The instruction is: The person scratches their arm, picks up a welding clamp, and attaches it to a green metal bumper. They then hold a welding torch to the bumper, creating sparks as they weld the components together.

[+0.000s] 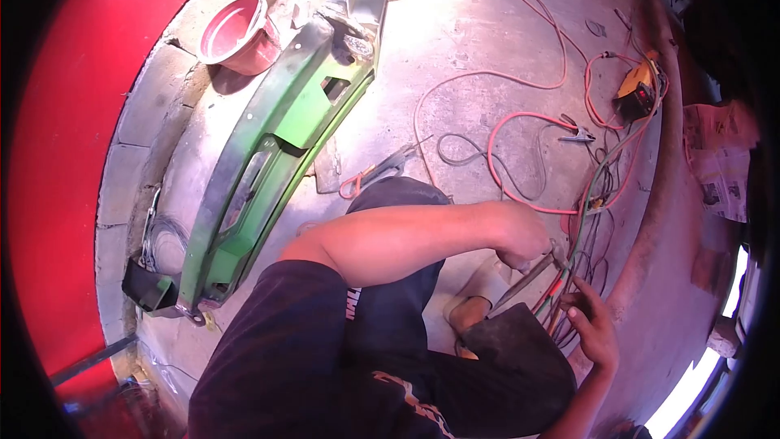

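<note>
My left arm reaches across from the left, and my left hand [524, 237] is closed in a fist beside a long metal tool [524, 282]; what its fingers grip is hidden. Lower right, my right hand [593, 327] has its fingers parted and slightly bent, nothing visible in them, near the bundle of cables [574, 256]. A dark flat piece [516, 345] lies over my leg, close to my foot [470, 315].
A green and grey metal frame [305, 114] lies left of me, near a red bucket [236, 32]. Hoses, a clamp [578, 136], an electrode holder [386, 167] and a yellow-black machine [638, 93] are on the floor. A red panel [57, 154] stands far left.
</note>
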The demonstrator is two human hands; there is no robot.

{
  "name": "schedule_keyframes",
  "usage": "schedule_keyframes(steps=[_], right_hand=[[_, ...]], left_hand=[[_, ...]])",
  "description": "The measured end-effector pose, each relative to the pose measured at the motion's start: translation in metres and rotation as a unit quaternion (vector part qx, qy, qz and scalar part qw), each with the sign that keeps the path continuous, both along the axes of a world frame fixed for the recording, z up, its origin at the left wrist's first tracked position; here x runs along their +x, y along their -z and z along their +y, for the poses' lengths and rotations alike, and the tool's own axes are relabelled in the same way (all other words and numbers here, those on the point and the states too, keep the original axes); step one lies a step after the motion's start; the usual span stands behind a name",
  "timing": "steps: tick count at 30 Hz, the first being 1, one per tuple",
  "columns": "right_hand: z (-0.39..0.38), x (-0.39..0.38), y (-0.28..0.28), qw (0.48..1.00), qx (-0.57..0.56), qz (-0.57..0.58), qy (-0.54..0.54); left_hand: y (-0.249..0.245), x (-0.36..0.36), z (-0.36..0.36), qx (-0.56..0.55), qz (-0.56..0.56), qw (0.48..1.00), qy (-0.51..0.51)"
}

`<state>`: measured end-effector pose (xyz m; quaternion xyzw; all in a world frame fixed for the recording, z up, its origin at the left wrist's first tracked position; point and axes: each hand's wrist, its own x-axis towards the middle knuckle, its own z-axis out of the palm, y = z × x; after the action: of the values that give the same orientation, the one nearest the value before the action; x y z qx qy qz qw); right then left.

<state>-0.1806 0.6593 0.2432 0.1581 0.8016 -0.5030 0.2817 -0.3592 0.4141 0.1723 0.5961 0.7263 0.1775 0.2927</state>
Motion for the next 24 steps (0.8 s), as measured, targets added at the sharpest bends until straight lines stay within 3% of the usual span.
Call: schedule_keyframes(steps=[5,14,20,22,24], right_hand=[[-0.004,-0.004,0.003,1.000,0.005,-0.007,-0.009],[-0.005,-0.003,0.003,1.000,0.015,-0.015,-0.004],[-0.013,-0.009,-0.003,0.999,0.040,-0.005,-0.026],[-0.010,-0.007,0.002,1.000,0.014,-0.001,-0.021],[-0.011,-0.009,-0.002,0.999,0.028,-0.018,-0.024]], left_hand=[[-0.005,0.002,0.022,0.009,-0.002,0.999,0.051],[-0.003,0.001,0.017,0.044,-0.012,0.998,0.045],[-0.023,-0.005,0.003,-0.013,-0.009,0.999,0.035],[-0.018,-0.003,0.001,0.031,-0.044,0.998,0.012],[-0.006,-0.002,0.007,-0.013,-0.027,0.999,0.026]])
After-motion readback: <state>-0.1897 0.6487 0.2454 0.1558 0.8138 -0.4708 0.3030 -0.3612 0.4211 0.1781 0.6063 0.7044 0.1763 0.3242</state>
